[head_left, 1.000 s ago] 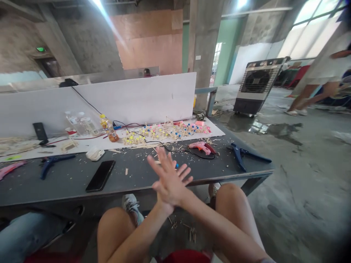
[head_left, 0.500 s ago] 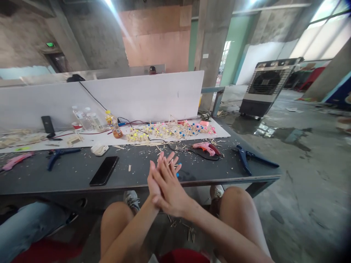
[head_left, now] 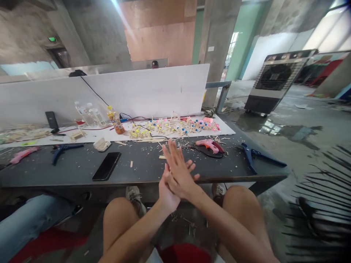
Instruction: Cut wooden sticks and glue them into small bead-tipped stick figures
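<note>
My right hand (head_left: 178, 168) and my left hand (head_left: 167, 191) are pressed palm to palm in front of me, above my bare knees, at the near edge of the dark table (head_left: 68, 175). The fingers of both are stretched out and nothing is held between them. The right hand lies on top and points up and left; only the heel and some fingertips of the left show under it. Closest on the table are scattered wood splinters and a pink glue gun (head_left: 210, 144) with its black cord.
A black phone (head_left: 106, 166) lies left of my hands. Blue pliers (head_left: 253, 156) sit at the right end, another blue pair (head_left: 64, 150) and a pink glue gun (head_left: 22, 154) at the left. Stick-and-bead models (head_left: 172, 128), bottles (head_left: 90, 115) and a white board (head_left: 131, 91) stand behind. An air cooler (head_left: 276, 80) is on the wet floor. Another person's jeans-clad leg (head_left: 30, 219) is at lower left.
My hands have rubbed together: the right slid across the left from spread and crossed to flat, palm to palm. The view shifted right and a passer-by left the frame.
</note>
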Demonstrator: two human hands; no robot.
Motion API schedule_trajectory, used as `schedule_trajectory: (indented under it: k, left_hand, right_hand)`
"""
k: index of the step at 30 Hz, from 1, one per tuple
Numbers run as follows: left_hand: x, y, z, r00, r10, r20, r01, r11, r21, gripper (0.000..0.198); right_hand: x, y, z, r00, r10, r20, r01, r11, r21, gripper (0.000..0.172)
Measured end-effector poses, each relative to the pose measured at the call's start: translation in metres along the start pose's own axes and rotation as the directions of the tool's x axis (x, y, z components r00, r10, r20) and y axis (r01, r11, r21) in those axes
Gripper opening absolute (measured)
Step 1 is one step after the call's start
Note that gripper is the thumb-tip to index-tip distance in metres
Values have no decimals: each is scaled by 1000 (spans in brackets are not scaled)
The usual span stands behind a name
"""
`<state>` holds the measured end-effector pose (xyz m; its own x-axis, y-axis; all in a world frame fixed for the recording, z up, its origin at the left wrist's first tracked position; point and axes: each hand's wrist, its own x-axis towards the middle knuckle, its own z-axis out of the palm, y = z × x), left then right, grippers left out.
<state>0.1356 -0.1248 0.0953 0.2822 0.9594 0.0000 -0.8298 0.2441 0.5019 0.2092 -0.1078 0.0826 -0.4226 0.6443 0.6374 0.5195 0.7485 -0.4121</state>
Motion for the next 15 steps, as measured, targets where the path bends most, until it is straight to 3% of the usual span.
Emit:
schedule_trajectory:
  k: [2,4,7,8,11,13,15]
  left_hand:
    - [0,6,-3,999,39,9,-39,999,21,68]
    - [1,11,-6,984,180,-11,-180,983,27,67]
    - [1,5,-7,957,284,-49,-282,958,45,53]
    - [0,1,-7,954,293,-64,-290,956,44,52]
    - [-3,-3,-4,994,84,-68,-82,996,40,59]
    - [-3,-2,-3,995,64,-77,-61,997,38,65]
    - [-1,-4,-4,986,141,-85,-138,990,43,65]
  right_hand:
    - [-3,1,0,1000,-3,-19,3,999,-38,76]
    - [-8,-4,3,997,-63,31,65,997,-36,81]
    - [-9,-8,5,998,-43,39,44,998,-35,75]
    - [-8,-6,5,1000,16,1,-16,999,-50,70]
    - [-6,6,2,986,146,-80,-154,982,-110,65]
    - [-7,6,3,990,121,-65,-129,982,-136,69]
    - [-8,-1,5,1000,12,20,-10,992,-129,79]
